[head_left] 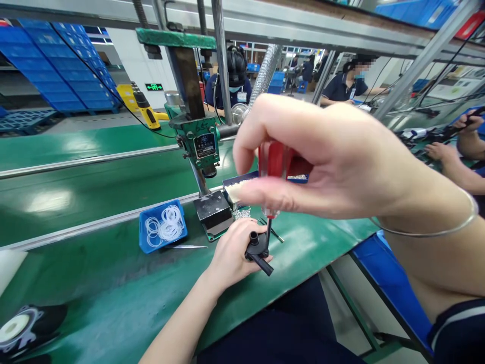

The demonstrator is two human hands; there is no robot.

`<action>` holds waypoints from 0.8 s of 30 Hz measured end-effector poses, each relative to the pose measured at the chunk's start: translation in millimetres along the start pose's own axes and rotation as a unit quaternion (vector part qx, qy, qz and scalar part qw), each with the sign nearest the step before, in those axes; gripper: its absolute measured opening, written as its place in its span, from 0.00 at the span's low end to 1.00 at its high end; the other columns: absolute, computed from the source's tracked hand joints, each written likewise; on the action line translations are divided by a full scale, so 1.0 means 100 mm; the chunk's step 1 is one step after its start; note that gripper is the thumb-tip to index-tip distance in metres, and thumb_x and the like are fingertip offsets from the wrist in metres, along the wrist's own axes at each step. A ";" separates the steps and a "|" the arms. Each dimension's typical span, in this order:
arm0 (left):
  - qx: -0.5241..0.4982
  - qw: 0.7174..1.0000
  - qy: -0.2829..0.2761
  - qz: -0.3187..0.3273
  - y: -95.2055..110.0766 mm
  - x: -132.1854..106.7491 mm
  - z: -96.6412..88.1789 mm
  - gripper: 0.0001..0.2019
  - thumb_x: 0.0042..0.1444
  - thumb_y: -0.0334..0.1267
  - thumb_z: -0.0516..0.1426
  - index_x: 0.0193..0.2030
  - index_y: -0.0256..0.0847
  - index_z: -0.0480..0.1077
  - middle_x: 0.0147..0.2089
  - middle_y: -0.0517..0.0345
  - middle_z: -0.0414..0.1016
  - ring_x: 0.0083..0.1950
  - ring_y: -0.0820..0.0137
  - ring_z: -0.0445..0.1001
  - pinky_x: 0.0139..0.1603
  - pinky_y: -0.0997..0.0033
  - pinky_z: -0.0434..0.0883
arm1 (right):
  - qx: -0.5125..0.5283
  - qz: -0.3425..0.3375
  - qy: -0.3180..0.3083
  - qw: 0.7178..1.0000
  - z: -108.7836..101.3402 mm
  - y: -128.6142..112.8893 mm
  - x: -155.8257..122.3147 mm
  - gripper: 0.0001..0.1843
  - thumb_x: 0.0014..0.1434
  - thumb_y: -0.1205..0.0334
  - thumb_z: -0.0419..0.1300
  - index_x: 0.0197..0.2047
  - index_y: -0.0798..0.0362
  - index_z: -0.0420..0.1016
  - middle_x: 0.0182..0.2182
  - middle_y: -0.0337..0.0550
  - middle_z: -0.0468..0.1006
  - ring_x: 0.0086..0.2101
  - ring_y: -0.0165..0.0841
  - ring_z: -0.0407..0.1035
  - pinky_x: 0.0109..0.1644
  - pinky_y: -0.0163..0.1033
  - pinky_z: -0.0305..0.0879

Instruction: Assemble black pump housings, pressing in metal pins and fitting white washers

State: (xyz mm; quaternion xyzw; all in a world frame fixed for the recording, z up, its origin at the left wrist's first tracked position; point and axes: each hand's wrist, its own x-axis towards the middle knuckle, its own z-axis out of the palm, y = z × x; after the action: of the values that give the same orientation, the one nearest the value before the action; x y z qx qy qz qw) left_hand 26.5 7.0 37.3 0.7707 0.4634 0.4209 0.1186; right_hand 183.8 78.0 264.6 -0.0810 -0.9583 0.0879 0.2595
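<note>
My right hand [322, 156] is closed around the red and clear handle of a screwdriver [271, 167], held upright. Its dark shaft runs down to the edge of a small black plastic housing with tube stubs [257, 247], and the tip meets it there. Around that housing my left hand [233, 250] is wrapped, steadying it just above the green bench. Whether a screw sits under the tip is too small to tell. Behind my left hand lie many small metal screws [241, 214], and a pair of dark tweezers [278, 236] rests beside it.
A blue tray of white rings [162, 226] stands left of a green bench press [199, 136] with a black base block. A yellow heat gun [146, 108] is farther back. A black part [28, 328] lies front left. Co-workers [346, 83] sit across and to the right.
</note>
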 end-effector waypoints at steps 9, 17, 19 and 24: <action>0.002 1.000 0.003 -0.007 -0.01 -0.01 -0.02 0.28 0.51 0.42 0.68 0.58 0.45 0.65 0.55 0.49 0.72 0.59 0.58 0.70 0.61 0.55 0.70 | 0.093 -0.022 -0.091 0.991 -0.09 0.04 0.01 0.09 0.69 0.59 0.55 0.51 0.52 0.66 0.44 0.36 0.69 0.33 0.20 0.65 0.36 0.26 0.66; -0.003 1.000 0.004 0.001 -0.01 0.01 -0.03 0.26 0.52 0.41 0.67 0.56 0.45 0.65 0.52 0.51 0.74 0.58 0.58 0.71 0.60 0.55 0.70 | 0.110 -0.052 -0.099 0.988 -0.03 0.04 0.00 0.09 0.69 0.66 0.53 0.52 0.54 0.63 0.43 0.34 0.68 0.33 0.18 0.65 0.35 0.24 0.63; 0.000 1.000 0.007 0.006 -0.01 0.00 -0.03 0.26 0.53 0.40 0.67 0.57 0.45 0.65 0.53 0.50 0.74 0.60 0.58 0.71 0.61 0.54 0.69 | 0.089 -0.073 -0.034 0.993 -0.07 0.06 0.04 0.06 0.69 0.67 0.52 0.49 0.56 0.64 0.42 0.32 0.67 0.35 0.17 0.65 0.39 0.24 0.64; 0.001 1.000 0.003 -0.003 -0.06 -0.04 -0.01 0.26 0.52 0.41 0.67 0.57 0.46 0.65 0.54 0.50 0.74 0.62 0.57 0.69 0.62 0.54 0.69 | 0.080 -0.140 0.350 0.923 -0.30 0.32 0.07 0.18 0.72 0.61 0.47 0.27 0.51 0.59 0.24 0.30 0.60 0.25 0.19 0.64 0.33 0.28 0.65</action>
State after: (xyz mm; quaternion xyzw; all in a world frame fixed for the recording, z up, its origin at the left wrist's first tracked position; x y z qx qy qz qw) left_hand 21.2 6.7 32.0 0.7680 0.4667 0.4226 0.1174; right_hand 197.1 114.6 286.8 0.0492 -0.7977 0.0936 0.5937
